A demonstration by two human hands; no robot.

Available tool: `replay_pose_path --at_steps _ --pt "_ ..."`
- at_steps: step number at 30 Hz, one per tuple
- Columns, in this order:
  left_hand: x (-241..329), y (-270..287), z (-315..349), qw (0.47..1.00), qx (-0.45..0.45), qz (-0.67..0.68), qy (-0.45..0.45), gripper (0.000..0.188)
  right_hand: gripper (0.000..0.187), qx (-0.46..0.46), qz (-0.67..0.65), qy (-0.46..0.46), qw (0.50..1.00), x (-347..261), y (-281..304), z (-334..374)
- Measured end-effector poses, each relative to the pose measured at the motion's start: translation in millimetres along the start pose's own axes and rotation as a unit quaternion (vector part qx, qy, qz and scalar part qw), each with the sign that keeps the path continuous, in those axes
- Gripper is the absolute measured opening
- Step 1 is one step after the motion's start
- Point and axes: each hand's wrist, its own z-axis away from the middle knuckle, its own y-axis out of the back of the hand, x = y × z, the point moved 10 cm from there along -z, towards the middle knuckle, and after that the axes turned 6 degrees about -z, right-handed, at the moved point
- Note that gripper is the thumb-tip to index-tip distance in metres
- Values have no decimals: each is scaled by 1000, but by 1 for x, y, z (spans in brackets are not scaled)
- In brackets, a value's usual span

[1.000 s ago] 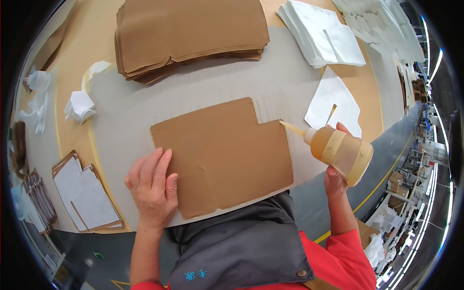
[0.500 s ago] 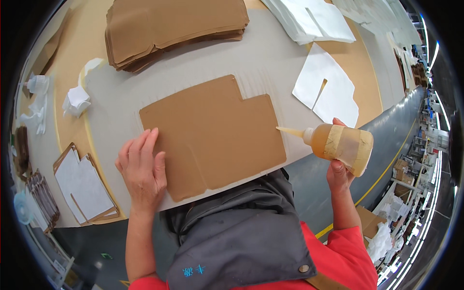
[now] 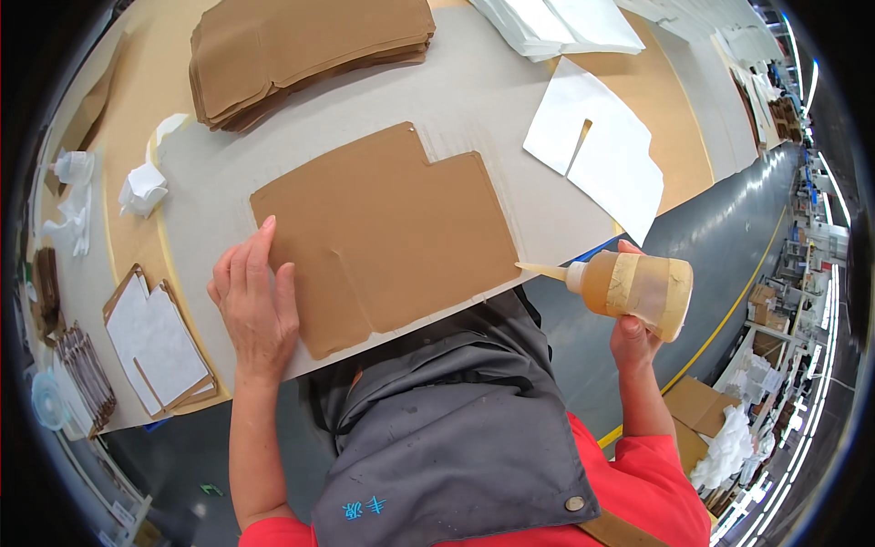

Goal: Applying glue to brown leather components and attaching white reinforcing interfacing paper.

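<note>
My left hand (image 3: pixel 253 305) lies flat and open, fingers together, pressing the left edge of the brown cardboard sheet (image 3: pixel 387 237) on the table (image 3: pixel 474 91). My right hand (image 3: pixel 635 330) is wrapped tight around the glue bottle (image 3: pixel 629 284). It holds yellow-brown glue. The bottle lies sideways, tip at the sheet's right edge.

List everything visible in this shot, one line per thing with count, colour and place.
brown cut sheet: one, brown, flat mid-table
brown sheet stack: one pile, brown, far side
white cut sheet: one, white, right
white sheet stack: one pile, white, far right
crumpled paper: one, white, left
small white-and-brown sheets: few, near left edge
glue bottle: one, amber, nozzle pointing left
apron: one, grey, below
left hand: pressing sheet's left edge
right hand: grip closed on bottle
</note>
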Motion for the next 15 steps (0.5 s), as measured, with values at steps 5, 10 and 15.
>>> replay_pose_path --at_steps 5,10,15 --pt "-1 1 0 1000 -3 3 4 53 92 -10 -39 7 999 6 -3 6" --pt "-3 -1 1 1000 5 1 -2 51 94 -22 -73 -11 997 16 -19 11" --pt "-5 -4 0 1000 -15 5 15 44 95 -50 -82 -32 995 19 -42 16"
